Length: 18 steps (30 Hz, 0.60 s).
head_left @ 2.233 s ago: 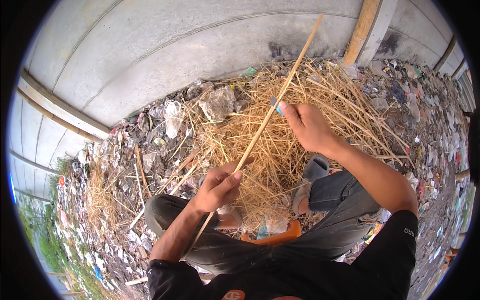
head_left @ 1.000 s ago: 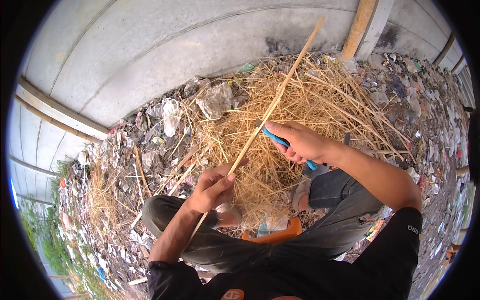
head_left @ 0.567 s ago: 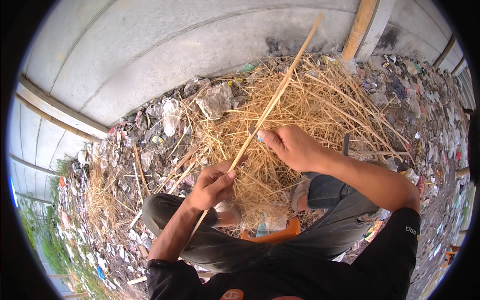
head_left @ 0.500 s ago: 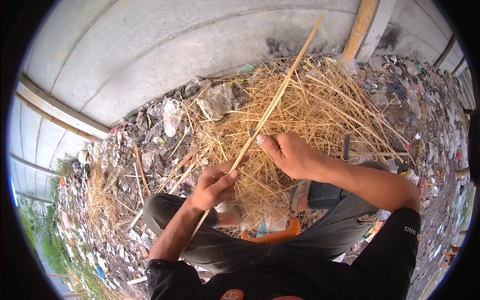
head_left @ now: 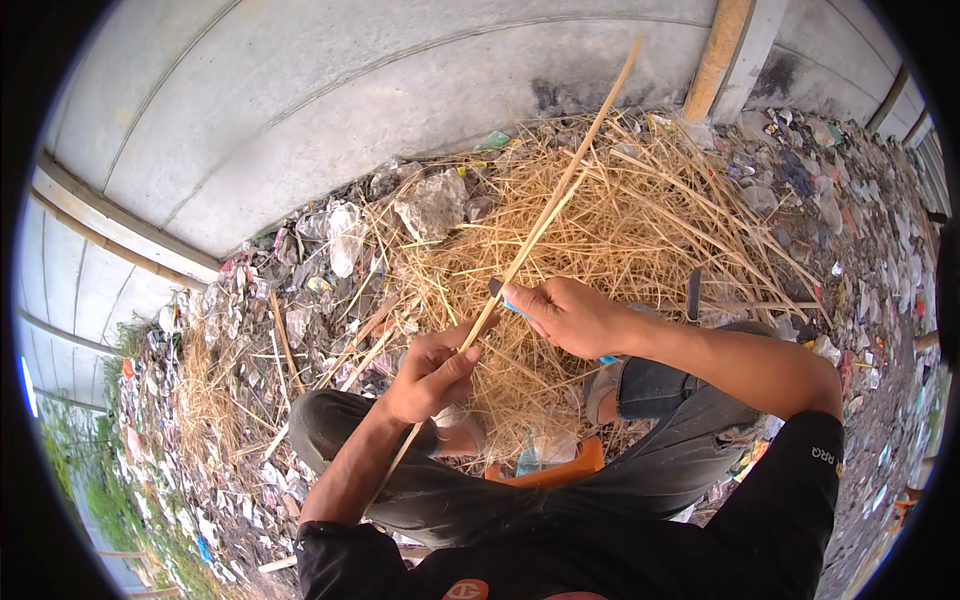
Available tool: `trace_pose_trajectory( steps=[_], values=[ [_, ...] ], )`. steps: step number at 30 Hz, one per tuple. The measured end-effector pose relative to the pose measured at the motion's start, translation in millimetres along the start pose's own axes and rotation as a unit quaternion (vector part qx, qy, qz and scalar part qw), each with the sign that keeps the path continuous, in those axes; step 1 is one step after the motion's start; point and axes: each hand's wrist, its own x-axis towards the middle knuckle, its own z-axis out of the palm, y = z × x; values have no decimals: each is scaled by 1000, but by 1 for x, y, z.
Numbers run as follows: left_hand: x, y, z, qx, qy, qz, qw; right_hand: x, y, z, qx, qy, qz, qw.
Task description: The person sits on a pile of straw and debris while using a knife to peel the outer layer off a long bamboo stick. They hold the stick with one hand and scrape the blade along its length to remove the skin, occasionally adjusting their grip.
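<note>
A long, pale bamboo strip (head_left: 545, 215) slants from beside my left thigh up toward the wall. My left hand (head_left: 432, 378) is closed around its lower part, thumb on top. Just above, my right hand (head_left: 570, 315) grips a small knife (head_left: 496, 287) with a dark blade and a blue handle mostly hidden in the fist. The blade lies against the strip's edge. Partway up, a thin sliver (head_left: 575, 187) stands slightly away from the strip. Beneath both hands spreads a heap of straw-coloured bamboo shavings (head_left: 640, 225).
A grey panel wall (head_left: 400, 90) with a bamboo post (head_left: 718, 60) stands beyond the heap. A rock (head_left: 432, 204) sits at the heap's left. A dark flat piece (head_left: 693, 293) is near my right knee. An orange seat edge (head_left: 548, 470) shows between my legs; litter covers the ground.
My right hand has drawn the knife a short way down along the strip, closer to my left hand. A sliver now shows apart from the strip. My left hand stays nearly still.
</note>
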Motion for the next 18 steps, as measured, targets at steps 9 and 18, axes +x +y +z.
trace_pose_trajectory(
  steps=[9, 18],
  values=[
    [3, -3, -1, 11, 6, 3, 1000, -5, -4, 16, -90, 62, -86, 990],
    [3, -3, 1, -1, -2, 6, 1000, 7, 10, 10, 20, -25, -40, 999]
  ],
)
